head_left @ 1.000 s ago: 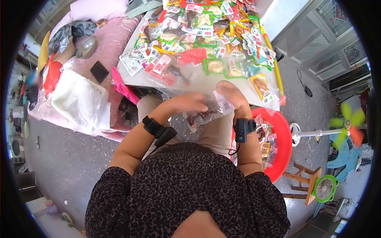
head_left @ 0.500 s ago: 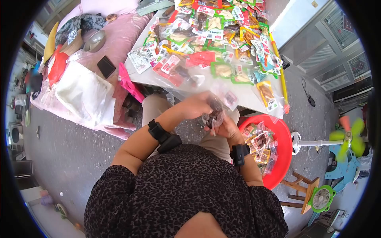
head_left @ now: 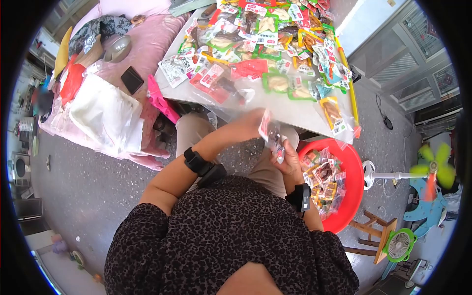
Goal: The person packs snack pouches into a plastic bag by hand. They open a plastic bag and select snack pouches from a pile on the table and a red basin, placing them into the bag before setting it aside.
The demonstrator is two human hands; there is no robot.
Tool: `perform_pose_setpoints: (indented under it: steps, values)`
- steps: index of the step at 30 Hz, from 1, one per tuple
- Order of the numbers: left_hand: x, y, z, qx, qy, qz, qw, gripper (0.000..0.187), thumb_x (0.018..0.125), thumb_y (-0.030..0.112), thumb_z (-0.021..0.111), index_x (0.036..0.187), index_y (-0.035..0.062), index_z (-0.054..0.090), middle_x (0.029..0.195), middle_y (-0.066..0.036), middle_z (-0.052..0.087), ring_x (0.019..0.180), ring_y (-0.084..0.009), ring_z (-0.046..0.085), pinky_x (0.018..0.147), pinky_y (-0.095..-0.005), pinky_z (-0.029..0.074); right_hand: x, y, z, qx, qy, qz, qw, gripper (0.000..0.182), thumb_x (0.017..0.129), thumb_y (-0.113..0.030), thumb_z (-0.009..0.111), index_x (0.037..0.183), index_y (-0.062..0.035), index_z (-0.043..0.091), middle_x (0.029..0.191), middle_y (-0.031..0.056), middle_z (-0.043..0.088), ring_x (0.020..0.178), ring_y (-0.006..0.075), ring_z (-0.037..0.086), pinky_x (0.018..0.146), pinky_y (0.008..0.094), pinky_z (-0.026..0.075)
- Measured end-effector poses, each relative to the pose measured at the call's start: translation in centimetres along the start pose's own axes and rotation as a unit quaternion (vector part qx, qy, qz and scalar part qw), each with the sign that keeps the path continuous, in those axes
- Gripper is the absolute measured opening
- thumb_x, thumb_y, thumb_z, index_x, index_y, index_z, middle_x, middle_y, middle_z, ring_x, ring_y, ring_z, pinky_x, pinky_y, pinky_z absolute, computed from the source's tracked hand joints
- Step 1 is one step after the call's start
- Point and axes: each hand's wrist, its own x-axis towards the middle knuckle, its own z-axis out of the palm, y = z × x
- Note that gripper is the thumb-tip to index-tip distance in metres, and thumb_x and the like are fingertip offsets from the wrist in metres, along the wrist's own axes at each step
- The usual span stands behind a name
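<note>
A clear packet with dark contents and a red-and-white label (head_left: 273,136) hangs over my lap, just off the table's near edge. My right hand (head_left: 290,162) has its fingers closed on the packet's lower right side. At the packet's upper left is my left hand (head_left: 253,123), smeared by motion, with its fingers hard to make out. Many colourful food packets (head_left: 265,29) lie heaped on the white table (head_left: 255,103). Nearer me, a large clear bag holding a red packet (head_left: 211,84) lies at the table edge.
On my right stands a red tub (head_left: 351,189) with many packets inside. Beyond it are a white fan stand (head_left: 393,175), a wooden stool (head_left: 386,238) and a small green fan (head_left: 399,246). A pink-covered bed (head_left: 152,44) with a phone (head_left: 132,80) is at left.
The packet between my hands has turned upright, and its red-and-white label now faces up. My left hand has shifted slightly up, and my right hand has moved a little right.
</note>
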Motion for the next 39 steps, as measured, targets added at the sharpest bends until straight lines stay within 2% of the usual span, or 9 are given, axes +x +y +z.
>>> perform_pose_setpoints:
  steps: [3, 4, 8, 15, 17, 23, 26, 32, 39]
  values:
    - [0.6, -1.5, -1.4, 0.309, 0.178, 0.028, 0.934, 0.035, 0.064, 0.014, 0.058, 0.096, 0.0032, 0.049, 0.091, -0.011, 0.051, 0.084, -0.0235, 0.051, 0.070, -0.0348, 0.041, -0.5, -2.7, 2.1, -0.131, 0.017, -0.104, 0.986, 0.026, 0.074, -0.020, 0.058, 0.092, -0.0041, 0.049, 0.081, 0.0068, 0.056, 0.063, 0.0156, 0.055, 0.047, 0.0247, 0.046]
    - [0.6, -1.8, -1.7, 0.394, 0.236, 0.027, 0.888, 0.035, 0.064, 0.017, 0.058, 0.095, 0.0033, 0.049, 0.090, -0.012, 0.051, 0.083, -0.0261, 0.051, 0.070, -0.0361, 0.041, -0.4, -3.1, 2.4, -0.159, 0.100, -0.162, 0.969, 0.017, 0.076, -0.016, 0.056, 0.085, -0.0032, 0.049, 0.076, 0.0058, 0.054, 0.057, 0.0142, 0.052, 0.045, 0.0239, 0.044]
    - [1.0, -3.0, -1.6, 0.505, 0.201, 0.002, 0.839, 0.031, 0.061, 0.021, 0.058, 0.086, 0.0034, 0.050, 0.085, -0.015, 0.049, 0.079, -0.0294, 0.051, 0.066, -0.0383, 0.042, 0.4, -4.1, 0.9, -0.252, 0.146, -0.289, 0.912, 0.004, 0.078, -0.006, 0.050, 0.078, -0.0031, 0.047, 0.068, 0.0031, 0.050, 0.051, 0.0109, 0.046, 0.045, 0.0223, 0.039]
    - [2.1, -5.4, -1.6, 0.471, 0.195, -0.052, 0.859, 0.019, 0.067, 0.020, 0.050, 0.073, 0.0023, 0.050, 0.078, -0.016, 0.051, 0.074, -0.0315, 0.051, 0.063, -0.0389, 0.042, 1.7, -2.8, 1.7, -0.361, 0.196, -0.337, 0.847, 0.004, 0.077, -0.002, 0.049, 0.075, -0.0042, 0.046, 0.063, -0.0002, 0.046, 0.050, 0.0067, 0.043, 0.046, 0.0206, 0.037]
    - [2.2, -6.2, -2.2, 0.439, 0.195, -0.025, 0.877, 0.017, 0.069, 0.018, 0.047, 0.070, 0.0013, 0.050, 0.075, -0.017, 0.051, 0.073, -0.0322, 0.051, 0.063, -0.0395, 0.041, 2.0, -2.8, 1.4, -0.360, 0.193, -0.331, 0.851, 0.004, 0.077, -0.002, 0.049, 0.075, -0.0043, 0.046, 0.063, -0.0005, 0.046, 0.050, 0.0065, 0.042, 0.046, 0.0202, 0.037]
    - [2.5, -5.8, -3.5, 0.333, 0.170, -0.125, 0.919, 0.018, 0.072, 0.017, 0.043, 0.069, -0.0002, 0.049, 0.075, -0.018, 0.052, 0.077, -0.0333, 0.049, 0.064, -0.0408, 0.039, 2.6, -3.0, 0.9, -0.341, 0.181, -0.297, 0.873, 0.003, 0.077, -0.003, 0.048, 0.076, -0.0041, 0.046, 0.064, -0.0004, 0.045, 0.050, 0.0067, 0.042, 0.047, 0.0209, 0.038]
    - [2.0, -5.4, -3.0, 0.367, 0.209, -0.020, 0.906, 0.018, 0.073, 0.017, 0.043, 0.072, 0.0001, 0.049, 0.077, -0.019, 0.051, 0.074, -0.0340, 0.049, 0.063, -0.0422, 0.038, 3.0, -2.9, 0.9, -0.322, 0.182, -0.276, 0.887, 0.003, 0.077, -0.003, 0.048, 0.076, -0.0038, 0.046, 0.064, 0.0005, 0.046, 0.049, 0.0078, 0.043, 0.046, 0.0226, 0.038]
    - [2.3, -2.9, -1.3, 0.472, 0.196, -0.045, 0.858, 0.016, 0.074, 0.017, 0.044, 0.076, 0.0027, 0.049, 0.076, -0.018, 0.051, 0.068, -0.0343, 0.051, 0.060, -0.0433, 0.040, 4.0, -2.1, 4.3, -0.329, 0.145, -0.204, 0.911, 0.003, 0.078, -0.004, 0.047, 0.076, -0.0020, 0.045, 0.064, 0.0023, 0.045, 0.050, 0.0115, 0.045, 0.044, 0.0251, 0.039]
    - [2.1, -2.4, -0.9, 0.448, 0.212, 0.044, 0.867, 0.012, 0.072, 0.016, 0.045, 0.074, 0.0040, 0.048, 0.074, -0.015, 0.050, 0.068, -0.0328, 0.052, 0.057, -0.0416, 0.042, 9.1, -1.2, 5.4, -0.299, 0.115, -0.157, 0.934, 0.010, 0.080, -0.006, 0.043, 0.078, 0.0011, 0.050, 0.075, 0.0068, 0.051, 0.064, 0.0141, 0.050, 0.052, 0.0265, 0.041]
